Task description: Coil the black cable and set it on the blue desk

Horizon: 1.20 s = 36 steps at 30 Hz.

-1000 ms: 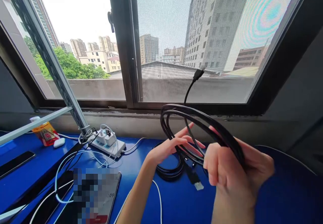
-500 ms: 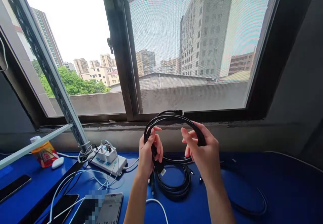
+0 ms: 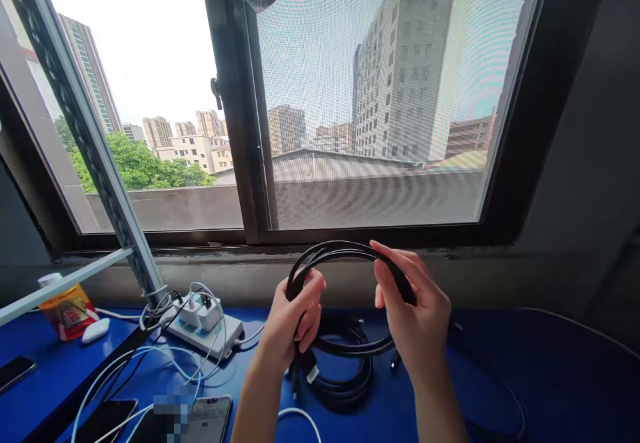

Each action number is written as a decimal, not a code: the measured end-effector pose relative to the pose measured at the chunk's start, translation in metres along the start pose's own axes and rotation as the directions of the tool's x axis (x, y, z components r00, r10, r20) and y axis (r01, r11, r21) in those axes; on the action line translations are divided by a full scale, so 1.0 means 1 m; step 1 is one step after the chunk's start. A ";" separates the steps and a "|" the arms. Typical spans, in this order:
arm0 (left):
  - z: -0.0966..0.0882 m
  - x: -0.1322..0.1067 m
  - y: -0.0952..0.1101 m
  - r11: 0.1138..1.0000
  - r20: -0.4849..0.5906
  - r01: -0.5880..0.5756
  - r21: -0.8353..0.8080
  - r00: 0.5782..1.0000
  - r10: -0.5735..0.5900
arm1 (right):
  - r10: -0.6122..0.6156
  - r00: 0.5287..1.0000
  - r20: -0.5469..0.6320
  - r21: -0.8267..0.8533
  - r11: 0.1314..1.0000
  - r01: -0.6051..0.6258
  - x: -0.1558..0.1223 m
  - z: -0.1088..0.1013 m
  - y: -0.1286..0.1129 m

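Observation:
A black cable (image 3: pixel 345 250) is wound into a loose coil of several turns, raised above the blue table. My left hand (image 3: pixel 293 323) is closed round the coil's left side, thumb on top. On the right side my right hand (image 3: pixel 420 310) holds the turns between thumb and fingers, its fingertips pointing up and left along the loop. Below my left hand hangs a black connector (image 3: pixel 311 368) with a pale end. Under the held coil, another coiled black cable (image 3: pixel 345 400) lies on the table, partly hidden by my hands and the held loop.
A white power strip (image 3: pixel 220 340) with plugged-in chargers stands to the left. Tangled white cables run past phones (image 3: pixel 210 420) at the front left. An orange pouch (image 3: pixel 67 313) and a white mouse-like object (image 3: pixel 96 330) lie farther left. More black cable (image 3: pixel 517 406) rests at right.
Both hands have come lower with the coil, and the right hand has shifted slightly right. The held loop now looks wider, and its loose upper end no longer sticks out at the top.

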<state>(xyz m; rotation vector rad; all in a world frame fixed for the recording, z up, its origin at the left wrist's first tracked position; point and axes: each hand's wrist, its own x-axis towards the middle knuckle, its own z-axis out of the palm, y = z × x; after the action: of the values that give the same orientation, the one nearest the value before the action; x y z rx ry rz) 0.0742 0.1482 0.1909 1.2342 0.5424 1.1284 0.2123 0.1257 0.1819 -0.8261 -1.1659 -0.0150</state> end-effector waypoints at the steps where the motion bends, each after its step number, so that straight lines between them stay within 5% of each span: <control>1: 0.000 0.001 -0.001 1.000 0.012 -0.002 -0.016 1.000 0.003 | -0.015 1.000 0.004 -0.015 1.000 0.015 0.001 -0.001 0.002; 6: -0.003 0.006 -0.001 0.984 0.096 0.073 -0.165 0.994 -0.057 | -0.128 0.991 0.044 -0.113 0.985 0.132 0.005 -0.002 0.006; 17: -0.006 0.006 0.000 0.992 0.068 0.080 -0.100 0.995 -0.073 | -0.156 0.984 0.088 -0.163 0.972 0.169 0.005 -0.005 0.009; 23: 0.002 0.010 -0.008 0.997 -0.080 -0.036 0.073 0.996 0.041 | -0.197 0.977 0.082 -0.174 0.962 0.209 0.007 -0.005 0.007; 27: 0.005 0.012 -0.015 0.959 -0.203 -0.137 0.246 0.961 0.190 | -0.228 0.971 0.077 -0.179 0.955 0.238 0.008 -0.007 0.009; 36: 0.006 0.001 -0.014 0.850 -0.192 -0.319 0.419 0.884 0.426 | -0.105 0.994 -0.035 -0.208 0.973 0.096 0.003 -0.003 0.009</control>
<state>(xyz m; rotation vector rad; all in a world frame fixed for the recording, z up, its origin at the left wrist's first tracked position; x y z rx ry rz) 0.0848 0.1474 0.1797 1.5720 0.7793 1.6016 0.2199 0.1321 0.1791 -0.9432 -1.1750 -0.2406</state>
